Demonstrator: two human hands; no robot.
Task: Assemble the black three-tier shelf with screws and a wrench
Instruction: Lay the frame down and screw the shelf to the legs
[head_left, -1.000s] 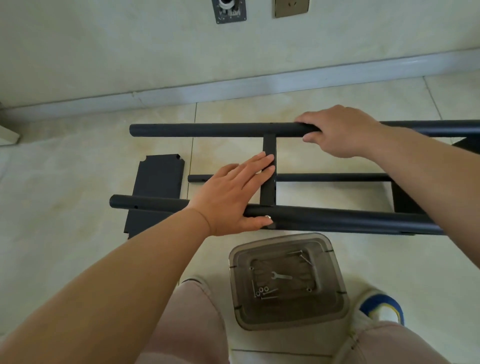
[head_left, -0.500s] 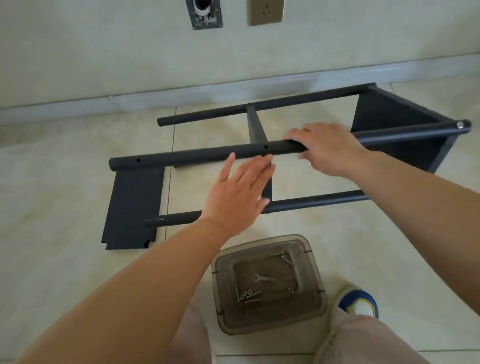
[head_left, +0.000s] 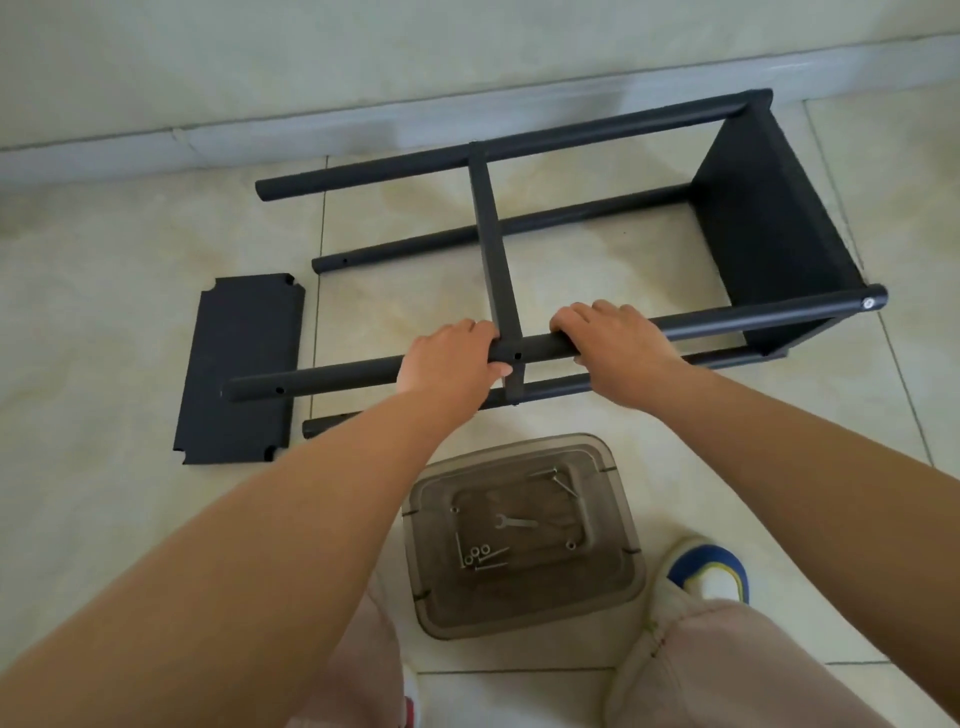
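Since a moment ago, we are rolling the half-built black shelf frame (head_left: 519, 244) onto its side on the floor, our left hand (head_left: 447, 364) now closing around the near upper pole (head_left: 332, 378). Left to right: a loose shelf panel (head_left: 239, 364) is lying flat; our left-hand fingers (head_left: 467, 332) and right hand (head_left: 613, 348) are both curling around that pole, flanking the middle tier. Wrench (head_left: 514, 521) and screws (head_left: 480, 555) are waiting on the plastic box (head_left: 524, 613) below. With empty screw holes showing, we are risking the frame racking or a joint slipping apart.
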